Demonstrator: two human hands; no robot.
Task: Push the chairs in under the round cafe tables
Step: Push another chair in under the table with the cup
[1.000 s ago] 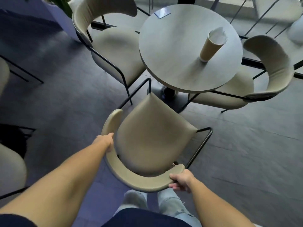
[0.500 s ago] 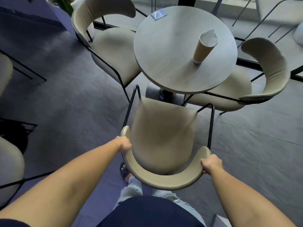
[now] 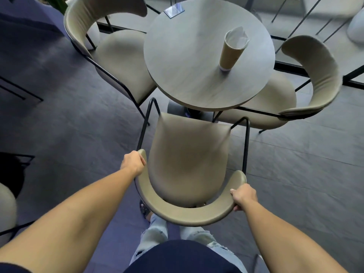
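Grey floor underfoot, laid in large matte slabs with faint seams, darker and bluish toward the left. A black strip runs across it beyond the furniture, and past that the ground looks paler, crossed by thin black metal legs. Green leaves show at the top left corner

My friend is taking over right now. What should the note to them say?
Left hand grips the near chair's backrest at its left end; right hand grips the right end.
Chair faces the round table, seat front near the table edge, not under it.
Left chair and right chair are partly tucked under.
Paper cup stands on the table.
Left: push this chair under.
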